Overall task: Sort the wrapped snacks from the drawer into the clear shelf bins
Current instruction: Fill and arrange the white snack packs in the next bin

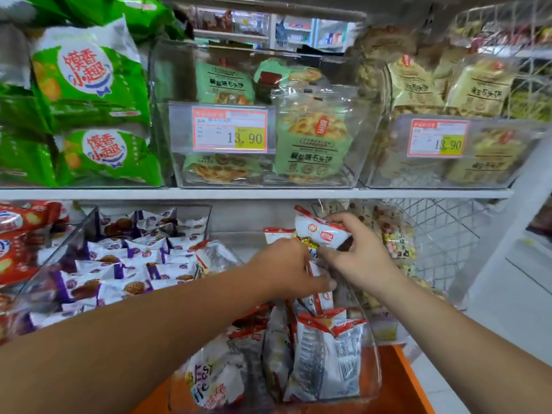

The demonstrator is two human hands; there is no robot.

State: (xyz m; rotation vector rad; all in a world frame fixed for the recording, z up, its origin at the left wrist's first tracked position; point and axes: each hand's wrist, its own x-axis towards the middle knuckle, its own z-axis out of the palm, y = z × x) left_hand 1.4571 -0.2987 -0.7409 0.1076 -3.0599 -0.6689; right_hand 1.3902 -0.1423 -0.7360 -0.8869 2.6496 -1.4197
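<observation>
Top-left shelf: green bags (89, 94). Below them, a clear bin (74, 234) of purple-white snacks (134, 264). Centre: your left grip (280, 267) reaches among red-white packs (325, 360) standing in the front bin (372, 348). Its fingers are hidden, so can't tell if it's holding. Just right, your right grip (358, 252) pinches one red-white snack (319, 233) btwn thumb & fingers, above that bin. Far right: wire basket (442, 234).

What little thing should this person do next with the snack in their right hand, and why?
Probably lower the packet from the right hand into the clear bin just below it: matching red-and-white packets already stand there, and the left hand is in among them, seemingly making room.
</observation>
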